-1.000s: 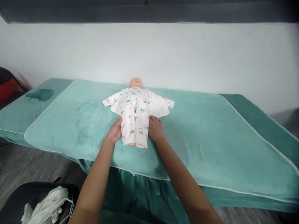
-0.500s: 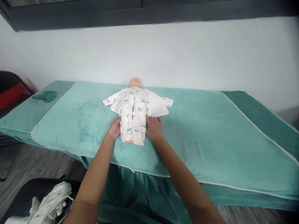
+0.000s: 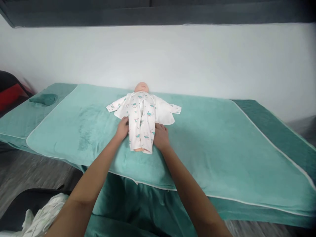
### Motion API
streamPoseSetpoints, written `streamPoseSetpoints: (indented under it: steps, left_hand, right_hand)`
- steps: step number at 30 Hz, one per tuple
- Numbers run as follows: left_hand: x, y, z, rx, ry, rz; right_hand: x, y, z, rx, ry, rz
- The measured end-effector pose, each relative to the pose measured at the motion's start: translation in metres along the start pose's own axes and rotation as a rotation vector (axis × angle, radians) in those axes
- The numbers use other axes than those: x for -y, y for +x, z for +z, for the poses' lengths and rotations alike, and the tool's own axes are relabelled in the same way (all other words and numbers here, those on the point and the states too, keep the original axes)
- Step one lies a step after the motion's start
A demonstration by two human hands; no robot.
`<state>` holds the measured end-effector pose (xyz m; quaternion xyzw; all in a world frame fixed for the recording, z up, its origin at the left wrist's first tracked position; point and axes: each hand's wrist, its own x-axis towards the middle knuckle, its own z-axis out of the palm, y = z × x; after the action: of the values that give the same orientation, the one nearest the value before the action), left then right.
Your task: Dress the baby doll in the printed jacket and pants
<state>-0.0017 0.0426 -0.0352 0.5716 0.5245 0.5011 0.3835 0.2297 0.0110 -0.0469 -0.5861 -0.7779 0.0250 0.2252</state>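
A baby doll [image 3: 141, 87] lies on its back on the green bed cover, its head toward the wall. White printed baby clothes [image 3: 142, 123] cover its body, with sleeves spread to both sides and a plain white flap folded out on the right. Below the leg hems a bit of the doll's skin-coloured feet shows. My left hand [image 3: 122, 129] is closed at the left edge of the clothes, around hip height. On the opposite edge, my right hand [image 3: 161, 135] has its fingers curled around the cloth; its fingertips are partly hidden.
The bed [image 3: 222, 148] runs along a white wall, with a face hole [image 3: 44, 99] at its left end. A black chair [image 3: 22, 200] at the lower left holds crumpled white cloth [image 3: 45, 214]. Another black and red chair [image 3: 11, 95] stands at far left.
My left hand has slid slightly up along the edge of the clothes. The right hand stays at its edge. The view has shifted a little.
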Motion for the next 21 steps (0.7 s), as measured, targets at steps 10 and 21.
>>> streamPoseSetpoints:
  steps: [10, 21]
  left_hand:
    - [0.004, -0.011, 0.019, 0.035, 0.266, 0.193]
    - [-0.008, -0.031, 0.014, -0.072, 1.007, 0.242]
  right_hand:
    - [-0.004, 0.002, 0.003, -0.003, 0.076, 0.004]
    - [0.000, 0.000, -0.003, -0.022, 0.160, 0.008]
